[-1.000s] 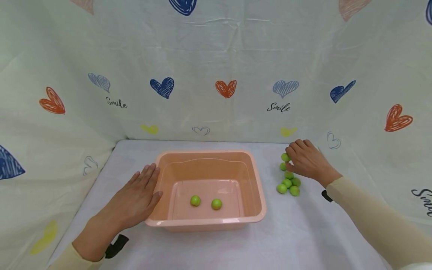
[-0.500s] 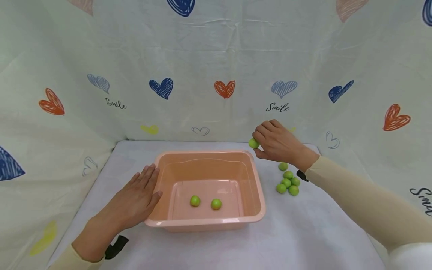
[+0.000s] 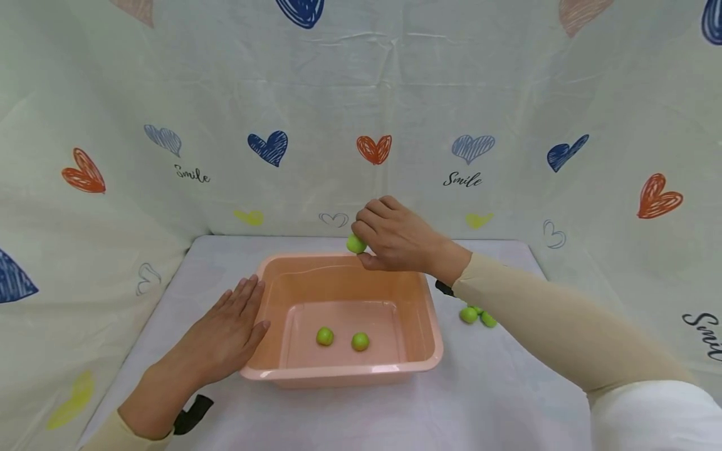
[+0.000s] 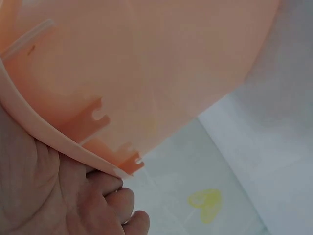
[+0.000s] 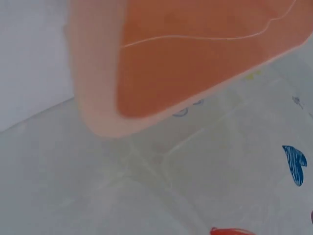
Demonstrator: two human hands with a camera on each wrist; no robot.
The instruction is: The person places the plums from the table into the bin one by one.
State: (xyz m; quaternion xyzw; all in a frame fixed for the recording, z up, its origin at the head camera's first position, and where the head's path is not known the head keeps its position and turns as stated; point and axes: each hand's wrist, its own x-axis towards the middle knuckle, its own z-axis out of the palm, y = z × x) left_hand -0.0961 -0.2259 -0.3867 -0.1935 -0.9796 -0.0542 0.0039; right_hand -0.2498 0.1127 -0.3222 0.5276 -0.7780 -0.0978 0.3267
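Observation:
In the head view my right hand (image 3: 400,238) pinches a small round green fruit (image 3: 356,243) between thumb and fingers, over the far rim of a pink plastic basin (image 3: 338,371). My left hand (image 3: 220,338) rests against the basin's left rim, its fingers straight and together. On the basin floor lie two more green fruits, one left (image 3: 324,336) and one right (image 3: 360,341). The left wrist view shows the left palm (image 4: 44,191) under the rim, beside the outer wall (image 4: 161,63). Only the basin's rim (image 5: 98,98) shows close up in the right wrist view, without the hand.
Several green fruits (image 3: 469,315) lie on the white-covered table (image 3: 395,413) right of the basin, partly hidden by the right forearm (image 3: 530,307). A white cloth (image 3: 316,81) printed with hearts hangs behind the table and at its sides.
My right hand has picked a green fruit from the group at right and carried it left to over the basin's far rim. My left hand keeps its place.

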